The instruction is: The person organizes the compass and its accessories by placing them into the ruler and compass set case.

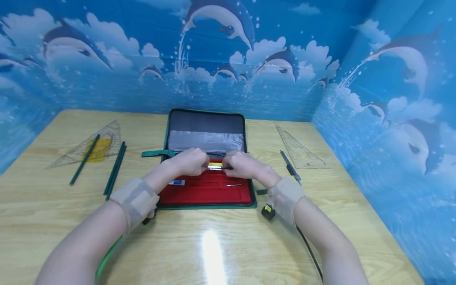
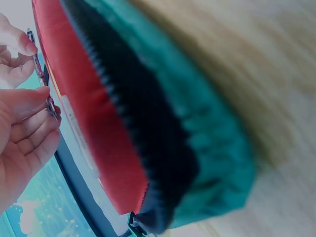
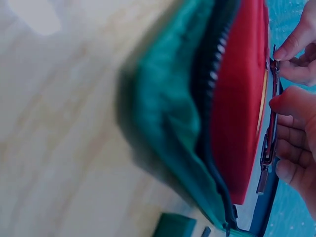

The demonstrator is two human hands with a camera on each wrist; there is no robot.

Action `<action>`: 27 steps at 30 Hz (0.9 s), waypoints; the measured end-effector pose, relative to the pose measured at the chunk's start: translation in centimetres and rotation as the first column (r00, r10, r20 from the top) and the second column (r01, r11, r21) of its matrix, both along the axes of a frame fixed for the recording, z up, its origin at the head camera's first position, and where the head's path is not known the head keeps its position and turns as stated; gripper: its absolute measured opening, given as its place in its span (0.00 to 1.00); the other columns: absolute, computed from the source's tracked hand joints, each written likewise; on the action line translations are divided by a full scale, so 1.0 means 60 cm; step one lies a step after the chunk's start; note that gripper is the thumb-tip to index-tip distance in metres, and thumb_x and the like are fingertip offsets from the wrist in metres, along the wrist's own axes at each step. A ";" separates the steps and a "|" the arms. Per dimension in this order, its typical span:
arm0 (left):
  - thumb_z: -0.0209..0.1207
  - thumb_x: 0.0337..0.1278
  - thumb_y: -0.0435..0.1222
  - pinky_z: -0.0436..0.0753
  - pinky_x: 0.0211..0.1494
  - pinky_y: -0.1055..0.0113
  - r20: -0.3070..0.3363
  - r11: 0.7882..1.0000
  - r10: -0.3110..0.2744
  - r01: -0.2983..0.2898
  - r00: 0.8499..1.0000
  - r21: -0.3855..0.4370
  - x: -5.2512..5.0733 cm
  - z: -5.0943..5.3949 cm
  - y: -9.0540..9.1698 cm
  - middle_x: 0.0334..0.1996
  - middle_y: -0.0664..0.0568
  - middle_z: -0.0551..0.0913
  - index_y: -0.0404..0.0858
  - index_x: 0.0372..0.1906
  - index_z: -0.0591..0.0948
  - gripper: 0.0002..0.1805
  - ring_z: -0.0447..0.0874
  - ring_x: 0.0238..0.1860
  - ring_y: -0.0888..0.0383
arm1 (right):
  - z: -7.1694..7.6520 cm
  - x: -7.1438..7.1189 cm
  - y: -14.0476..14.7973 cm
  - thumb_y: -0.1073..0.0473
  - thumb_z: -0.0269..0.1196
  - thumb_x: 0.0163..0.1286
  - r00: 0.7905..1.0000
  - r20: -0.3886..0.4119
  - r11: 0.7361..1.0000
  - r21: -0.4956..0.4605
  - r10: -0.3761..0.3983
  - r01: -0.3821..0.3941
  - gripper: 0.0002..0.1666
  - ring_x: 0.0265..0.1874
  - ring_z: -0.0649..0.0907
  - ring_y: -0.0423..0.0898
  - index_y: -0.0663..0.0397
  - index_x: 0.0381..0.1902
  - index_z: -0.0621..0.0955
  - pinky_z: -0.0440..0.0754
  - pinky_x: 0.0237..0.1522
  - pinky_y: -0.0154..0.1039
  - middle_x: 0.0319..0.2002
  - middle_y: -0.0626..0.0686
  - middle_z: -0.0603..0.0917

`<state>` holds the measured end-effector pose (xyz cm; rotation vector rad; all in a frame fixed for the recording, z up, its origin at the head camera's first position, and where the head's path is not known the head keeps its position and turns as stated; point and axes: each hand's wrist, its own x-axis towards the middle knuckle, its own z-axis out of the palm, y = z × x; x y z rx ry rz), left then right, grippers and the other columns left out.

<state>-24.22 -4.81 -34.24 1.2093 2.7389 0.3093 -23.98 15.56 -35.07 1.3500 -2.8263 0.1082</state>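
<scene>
A metal tool [image 1: 215, 168] spans the gap between the two hands, above the far part of the red tray [image 1: 206, 196] in the open green case [image 1: 206, 206]. The left hand [image 1: 192, 161] pinches its left end, and the right hand [image 1: 242, 163] holds its right part, whose end reaches past the fingertips in the right wrist view. The hands are close together but apart, knuckles up in the head view, fingers bent in toward the tool, which lies roughly level from left to right. Both forearms reach in from the near side and angle toward the middle, a pale band [image 1: 136, 202] round the left wrist and another round the right. Just beyond the tool shows a yellow strip [image 1: 215, 164]. In the tray, a blue-and-white box [image 1: 177, 182] sits near the left hand, and a thin metal piece [image 1: 233, 185] lies on the near side of the right hand. On the surface [image 1: 171, 245] to the left are a clear set square [image 1: 80, 153] and three green pencils [image 1: 114, 170], one across the set square; to the right are a second set square [image 1: 309, 163] and a pen [image 1: 290, 167].
</scene>
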 end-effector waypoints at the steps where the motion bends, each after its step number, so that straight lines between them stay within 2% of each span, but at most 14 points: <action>1: 0.58 0.56 0.31 0.64 0.23 0.72 0.007 1.000 0.004 -0.004 1.000 -0.010 0.000 0.000 0.000 0.12 0.57 0.66 0.41 0.18 0.79 0.12 0.60 0.16 0.62 | -0.001 0.001 -0.001 0.60 0.62 0.61 1.000 0.004 1.000 0.000 0.003 -0.003 0.06 0.31 0.78 0.42 0.57 0.33 0.83 0.77 0.35 0.34 0.32 0.50 0.80; 13: 0.56 0.53 0.28 0.59 0.21 0.71 0.006 0.998 -0.026 0.027 1.000 -0.054 -0.002 -0.004 -0.011 0.12 0.58 0.60 0.43 0.12 0.70 0.18 0.57 0.15 0.62 | -0.010 0.004 -0.017 0.61 0.61 0.63 1.000 0.016 1.000 -0.002 0.016 -0.016 0.05 0.31 0.78 0.42 0.55 0.34 0.83 0.77 0.36 0.34 0.32 0.49 0.79; 21: 0.57 0.55 0.29 0.61 0.22 0.71 0.024 0.996 0.000 0.002 1.000 -0.085 -0.004 -0.008 -0.010 0.12 0.57 0.62 0.43 0.14 0.72 0.16 0.59 0.15 0.62 | -0.011 0.005 -0.024 0.60 0.62 0.63 1.000 -0.003 1.000 0.020 -0.001 0.001 0.05 0.33 0.80 0.43 0.55 0.35 0.83 0.77 0.38 0.35 0.33 0.49 0.79; 27: 0.56 0.54 0.28 0.62 0.23 0.71 0.025 0.995 0.004 -0.001 1.000 -0.099 -0.004 -0.007 -0.010 0.13 0.57 0.63 0.43 0.15 0.73 0.15 0.61 0.16 0.61 | -0.005 0.003 -0.032 0.61 0.62 0.63 0.999 0.032 0.999 0.036 -0.015 0.014 0.04 0.33 0.80 0.44 0.55 0.33 0.83 0.77 0.38 0.35 0.32 0.50 0.80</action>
